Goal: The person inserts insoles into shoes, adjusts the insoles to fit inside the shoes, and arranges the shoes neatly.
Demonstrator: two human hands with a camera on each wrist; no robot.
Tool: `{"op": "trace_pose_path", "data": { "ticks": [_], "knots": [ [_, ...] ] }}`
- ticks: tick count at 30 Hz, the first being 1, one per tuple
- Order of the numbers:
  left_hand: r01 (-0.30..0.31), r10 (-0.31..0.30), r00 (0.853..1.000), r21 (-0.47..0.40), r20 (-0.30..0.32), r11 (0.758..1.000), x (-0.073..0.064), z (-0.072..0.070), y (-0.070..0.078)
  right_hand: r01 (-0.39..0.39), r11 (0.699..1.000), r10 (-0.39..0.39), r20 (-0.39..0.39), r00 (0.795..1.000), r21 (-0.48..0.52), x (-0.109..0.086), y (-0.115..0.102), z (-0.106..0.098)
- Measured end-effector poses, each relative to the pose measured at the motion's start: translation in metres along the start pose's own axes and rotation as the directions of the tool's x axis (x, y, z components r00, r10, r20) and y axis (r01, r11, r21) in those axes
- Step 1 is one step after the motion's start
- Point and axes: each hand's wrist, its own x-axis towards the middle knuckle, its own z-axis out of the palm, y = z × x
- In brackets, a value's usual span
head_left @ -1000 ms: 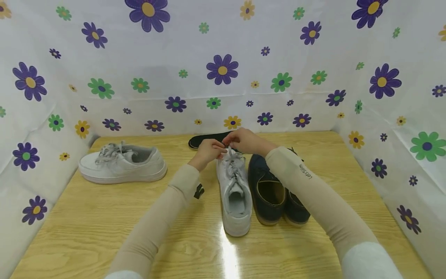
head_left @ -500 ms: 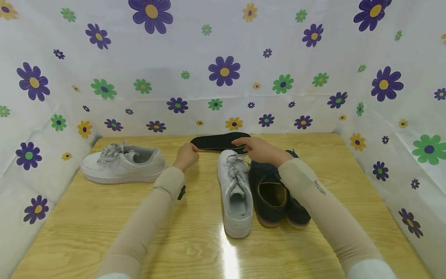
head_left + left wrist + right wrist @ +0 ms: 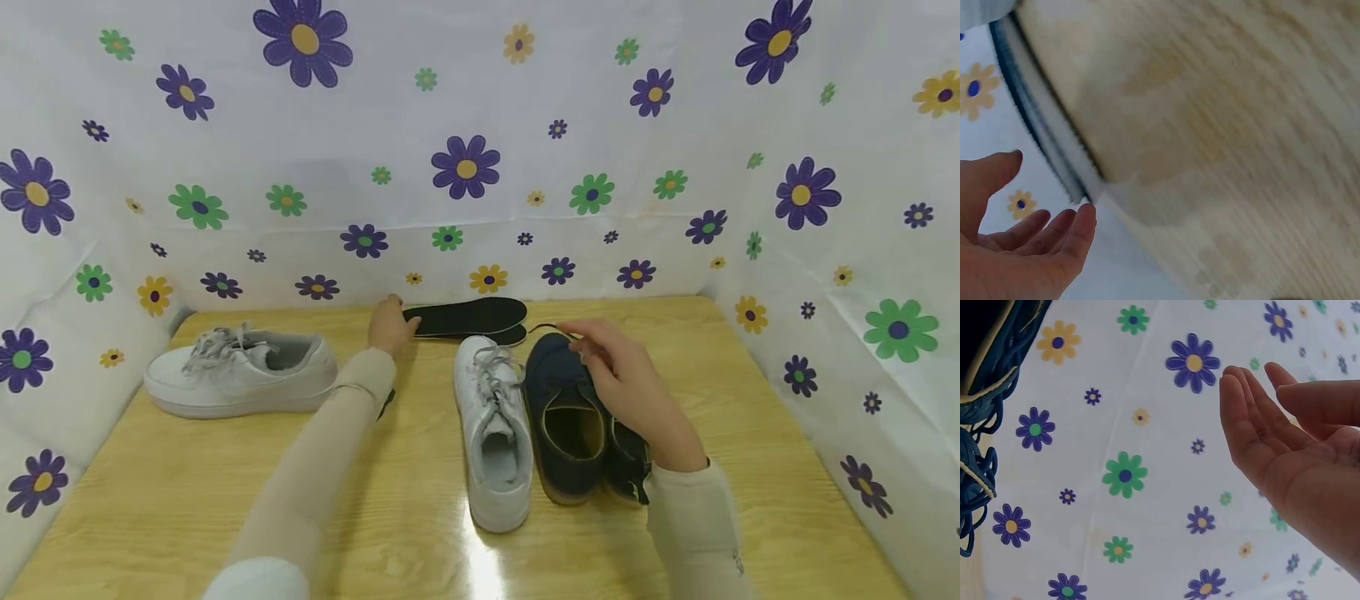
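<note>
My left hand (image 3: 390,327) is at the left end of a pair of black insoles (image 3: 465,317), which lie overlapping at the back of the wooden table. In the left wrist view its thumb is spread away and a fingertip is right at the end of the insoles (image 3: 1047,119). A white lace-up sneaker (image 3: 495,433) stands toe to the back, just in front of the insoles. My right hand (image 3: 626,379) hovers over the navy shoes (image 3: 562,392) with loosely bent fingers and nothing in them. Their blue laces (image 3: 985,400) show in the right wrist view.
A second white sneaker (image 3: 243,371) lies sideways at the left, its toe toward the left cloth wall. A flower-print cloth (image 3: 420,125) closes off the back and both sides. The wooden table (image 3: 405,517) spreads out in front.
Both hands have left the white sneaker's laces. The left went to the insoles' left end; the right drew back to the right over the navy shoes. The two insoles now show slightly fanned apart.
</note>
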Motion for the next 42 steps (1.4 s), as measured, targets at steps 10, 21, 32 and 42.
{"op": "trace_pose_path", "data": {
  "ticks": [10,21,32,42],
  "knots": [
    [0.086,-0.080,0.996,0.156,-0.042,0.984,0.009,0.020,-0.009,0.072,0.997,-0.073,-0.100,0.992,-0.014,-0.014,-0.008,0.003],
    [-0.061,0.056,0.994,-0.050,-0.097,0.997,0.000,0.003,-0.005,0.076,0.996,-0.070,-0.120,0.990,0.041,-0.017,-0.009,0.011],
    [-0.123,0.096,0.985,-0.197,-0.142,0.973,-0.031,-0.026,0.021,0.078,0.995,-0.065,-0.184,0.981,0.066,-0.027,-0.006,0.003],
    [-0.117,-0.055,0.972,-0.670,-0.229,0.733,-0.095,-0.029,0.068,0.129,0.980,-0.100,-0.185,0.978,0.150,-0.027,-0.006,0.004]
  ]
}}
